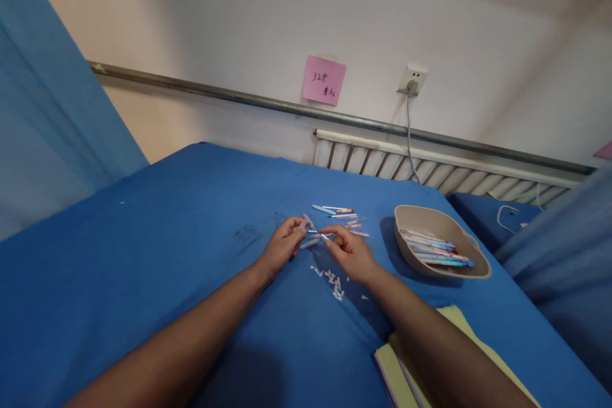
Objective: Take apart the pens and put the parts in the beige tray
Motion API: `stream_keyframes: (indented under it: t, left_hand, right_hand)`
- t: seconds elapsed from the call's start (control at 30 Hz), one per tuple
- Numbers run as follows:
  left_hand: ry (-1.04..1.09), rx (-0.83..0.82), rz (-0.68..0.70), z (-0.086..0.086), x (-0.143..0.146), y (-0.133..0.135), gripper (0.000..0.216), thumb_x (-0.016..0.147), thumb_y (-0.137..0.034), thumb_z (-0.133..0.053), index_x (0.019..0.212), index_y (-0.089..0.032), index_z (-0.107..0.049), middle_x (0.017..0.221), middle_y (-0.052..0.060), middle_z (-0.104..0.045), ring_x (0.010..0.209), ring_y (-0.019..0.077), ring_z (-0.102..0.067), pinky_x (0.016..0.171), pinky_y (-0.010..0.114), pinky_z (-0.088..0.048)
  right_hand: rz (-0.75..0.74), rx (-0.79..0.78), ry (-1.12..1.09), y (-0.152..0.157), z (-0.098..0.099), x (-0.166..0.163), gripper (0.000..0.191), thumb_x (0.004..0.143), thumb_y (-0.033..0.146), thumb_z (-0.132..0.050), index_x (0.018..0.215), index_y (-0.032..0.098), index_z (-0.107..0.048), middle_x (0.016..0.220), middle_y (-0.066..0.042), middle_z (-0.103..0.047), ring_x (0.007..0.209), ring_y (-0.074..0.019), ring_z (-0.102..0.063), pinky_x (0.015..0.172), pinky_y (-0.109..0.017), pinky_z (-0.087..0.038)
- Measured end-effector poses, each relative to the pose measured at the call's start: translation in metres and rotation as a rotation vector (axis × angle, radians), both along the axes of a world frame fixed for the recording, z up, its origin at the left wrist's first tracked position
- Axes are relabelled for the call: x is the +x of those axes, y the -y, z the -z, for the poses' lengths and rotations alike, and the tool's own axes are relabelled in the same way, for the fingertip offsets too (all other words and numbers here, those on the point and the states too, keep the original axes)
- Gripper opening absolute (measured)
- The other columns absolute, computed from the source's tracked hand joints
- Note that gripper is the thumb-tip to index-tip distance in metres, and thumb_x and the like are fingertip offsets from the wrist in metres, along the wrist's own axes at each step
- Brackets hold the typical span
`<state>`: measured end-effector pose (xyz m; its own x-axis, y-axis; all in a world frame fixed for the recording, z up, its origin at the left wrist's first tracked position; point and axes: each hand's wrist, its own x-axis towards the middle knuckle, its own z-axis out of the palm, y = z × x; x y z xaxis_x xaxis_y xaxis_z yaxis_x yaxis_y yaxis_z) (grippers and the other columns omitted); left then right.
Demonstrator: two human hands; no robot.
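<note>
My left hand is closed in a pinch on a pale pinkish pen. Facing it, my right hand pinches a slim white-and-dark pen part, whose exact kind is too small to make out. The fingertips of both hands are close together, a little above the blue sheet. Just behind them lie several loose pens and pen parts, white, blue, orange and pink. Small white scraps are scattered on the sheet in front of my hands.
To the right stands a beige basket with several pens inside. A folded yellow-green cloth lies under my right forearm. Beyond the blue sheet are a radiator, a metal rail and a socket with a plugged-in cable.
</note>
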<state>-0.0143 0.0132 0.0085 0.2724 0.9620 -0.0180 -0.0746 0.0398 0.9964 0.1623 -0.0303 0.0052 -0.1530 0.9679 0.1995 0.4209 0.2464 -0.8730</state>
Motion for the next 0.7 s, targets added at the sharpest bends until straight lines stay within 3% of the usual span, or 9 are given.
stream_keyframes:
  t: [0.1,0.2,0.37,0.53,0.7]
  left_hand:
    - [0.072,-0.058,0.091,-0.008,0.006,0.017,0.02,0.078,-0.035,-0.058,0.09,-0.019,-0.057,0.054,-0.008,-0.046,0.04,0.0049,-0.035,0.038,0.015,-0.028]
    - [0.252,-0.224,0.218,-0.013,0.008,0.027,0.016,0.08,-0.031,-0.057,0.09,-0.018,-0.058,0.06,-0.005,-0.05,0.043,0.0052,-0.042,0.042,0.016,-0.034]
    - [0.408,-0.43,0.321,-0.013,0.009,0.032,0.015,0.08,-0.02,-0.061,0.094,-0.015,-0.061,0.082,0.005,-0.065,0.067,0.0117,-0.062,0.066,0.024,-0.05]
    - [0.392,-0.461,0.357,-0.009,0.012,0.036,0.013,0.083,-0.021,-0.061,0.093,-0.013,-0.061,0.102,0.013,-0.067,0.088,0.0199,-0.066,0.076,0.029,-0.051]
    - [0.303,-0.435,0.392,-0.008,0.013,0.034,0.018,0.081,-0.024,-0.065,0.093,-0.013,-0.058,0.103,0.013,-0.067,0.089,0.0193,-0.066,0.077,0.029,-0.05]
  right_hand:
    - [0.019,-0.049,-0.155,0.018,0.0,0.005,0.027,0.083,0.037,-0.05,0.105,0.024,-0.058,0.048,0.009,-0.04,0.042,-0.0094,-0.037,0.045,-0.021,-0.03]
    - [0.06,-0.074,-0.27,0.03,0.0,0.014,0.028,0.081,0.041,-0.053,0.101,0.023,-0.058,0.046,0.008,-0.041,0.041,-0.0096,-0.037,0.044,-0.021,-0.03]
    - [0.097,-0.11,-0.412,0.042,-0.001,0.03,0.034,0.077,0.046,-0.058,0.099,0.02,-0.057,0.046,0.008,-0.043,0.038,-0.0081,-0.034,0.04,-0.02,-0.025]
    - [0.098,-0.147,-0.458,0.043,-0.001,0.035,0.038,0.076,0.047,-0.06,0.099,0.018,-0.056,0.045,0.009,-0.044,0.035,-0.0062,-0.031,0.037,-0.019,-0.021]
    - [0.068,-0.154,-0.421,0.042,0.004,0.035,0.035,0.077,0.046,-0.059,0.098,0.018,-0.057,0.046,0.008,-0.045,0.035,-0.0058,-0.033,0.037,-0.019,-0.023]
